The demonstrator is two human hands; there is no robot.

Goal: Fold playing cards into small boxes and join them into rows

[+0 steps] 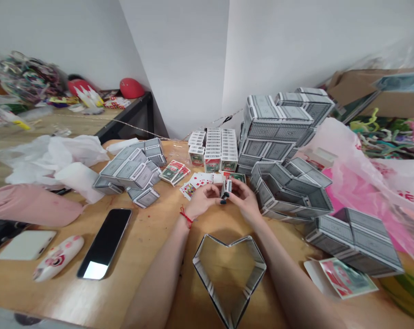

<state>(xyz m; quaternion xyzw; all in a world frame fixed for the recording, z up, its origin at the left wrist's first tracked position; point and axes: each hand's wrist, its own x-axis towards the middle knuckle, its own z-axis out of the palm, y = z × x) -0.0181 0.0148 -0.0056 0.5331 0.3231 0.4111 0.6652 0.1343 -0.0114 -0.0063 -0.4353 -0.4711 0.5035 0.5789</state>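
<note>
Pinching a small white-and-grey card piece [228,186] between the fingertips of left hand [207,198] and right hand [243,196], over the middle of the worktop [152,246], with the grip of each hand clamped on it. Wearing a red string bracelet [185,217] on the left wrist. Having loose playing cards [197,180] spread just beyond the left hand, and a red-and-green card box [237,176] just behind the right. Lining the far edge with rows of card boxes [214,145], with a pair of card decks [174,172] a little nearer and to the left. Framing a heart-shaped card frame [256,274] between the forearms, toward the near edge. Leaving a grey card structure [131,167] toward the far left corner, and a taller grey stack [278,121] toward the far right corner. Showing an open-topped grey frame [292,201] just beside the right hand, then a low grey block [358,240] and an opened card packet [347,276] toward the near right corner. Setting a black phone [106,242], a white patterned oval object [59,257] and a flat white block [28,244] toward the near left corner, below a pink pouch [35,205] by the left edge.
</note>
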